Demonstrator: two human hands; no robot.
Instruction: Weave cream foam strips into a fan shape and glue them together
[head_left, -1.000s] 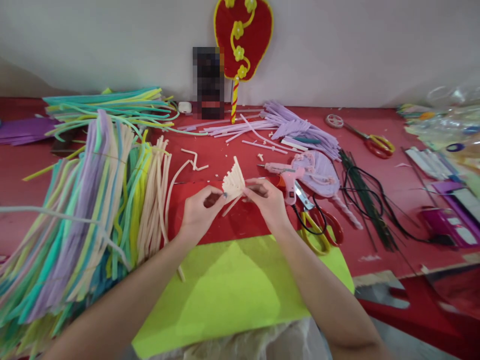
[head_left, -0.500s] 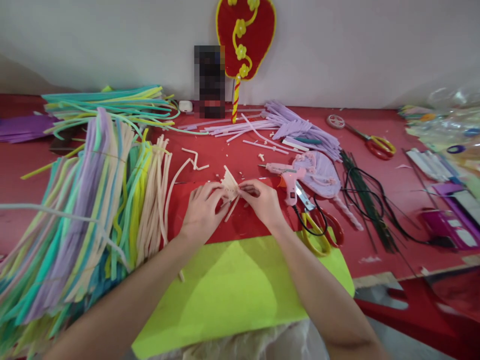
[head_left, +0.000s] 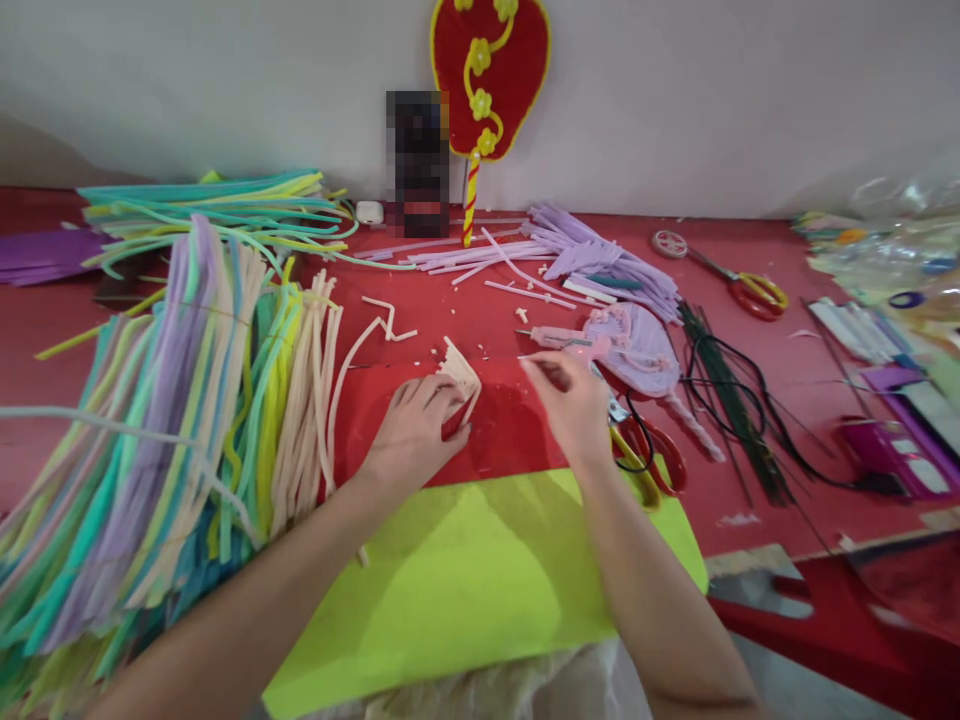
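Observation:
My left hand (head_left: 420, 425) is closed on a small cream pleated piece (head_left: 460, 370), which looks like pipe cleaners folded side by side. A bent stem of it slants down by my fingers, over the red sheet (head_left: 502, 440). To the right, apart from that piece, my right hand (head_left: 574, 400) has its thumb and forefinger drawn together. Anything between those fingertips is too small to make out. Behind this hand lies a pink glue gun (head_left: 551, 338), its handle hidden. Yellow and red-handled scissors (head_left: 664, 455) rest by my right wrist, partly covered.
Bundles of coloured pipe cleaners (head_left: 180, 400) fill the left side. A red fan with yellow flowers (head_left: 517, 90) stands at the back. Lilac stems (head_left: 615, 265), a lilac fan (head_left: 645, 355), green wires (head_left: 739, 420) and a black cable lie right. A lime sheet (head_left: 450, 590) lies in front.
My right hand has let go of the cream piece and moved right, in front of the glue gun's handle. My left hand keeps the piece, slightly lower.

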